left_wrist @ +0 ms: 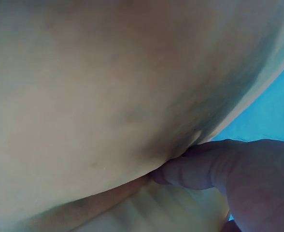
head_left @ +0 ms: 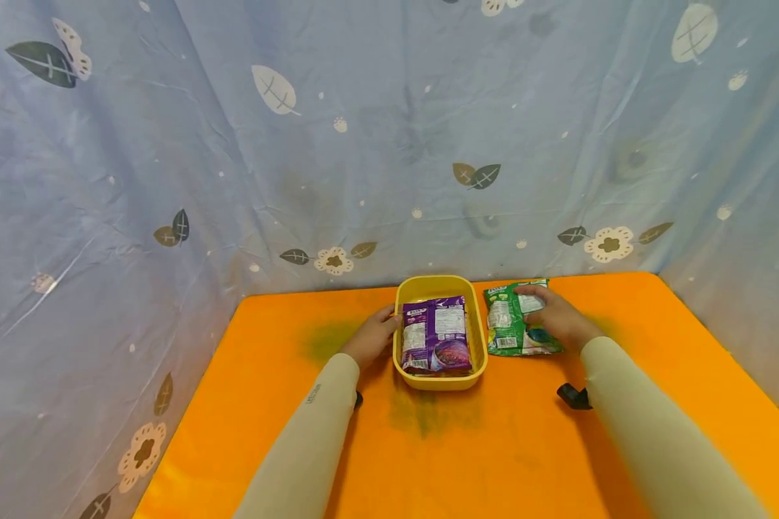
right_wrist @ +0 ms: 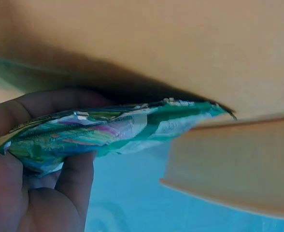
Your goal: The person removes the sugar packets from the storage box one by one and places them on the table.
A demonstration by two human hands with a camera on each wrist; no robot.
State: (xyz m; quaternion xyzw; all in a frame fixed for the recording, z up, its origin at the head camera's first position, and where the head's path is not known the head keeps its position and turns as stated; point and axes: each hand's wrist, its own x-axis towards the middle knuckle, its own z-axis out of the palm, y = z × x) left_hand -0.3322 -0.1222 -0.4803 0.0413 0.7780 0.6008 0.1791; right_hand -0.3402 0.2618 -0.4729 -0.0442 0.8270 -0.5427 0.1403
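Note:
A yellow plastic container [head_left: 436, 384] with rounded corners holds a purple snack packet [head_left: 436, 335]; edges of other wrapping show beneath it. My left hand [head_left: 374, 336] grips the container's left rim, and its thumb [left_wrist: 195, 169] shows against the rim in the left wrist view. Just right of the container is a green packet [head_left: 508, 328] with white label panels. My right hand [head_left: 556, 317] holds this packet by its right side. In the right wrist view, fingers lie on both faces of the green packet [right_wrist: 118, 128], close over the table.
The orange table [head_left: 285, 447] ends at the back against a blue curtain [head_left: 376, 144] with leaf and flower prints. More curtain hangs along both sides. A black strap end [head_left: 574, 397] shows beneath the right wrist.

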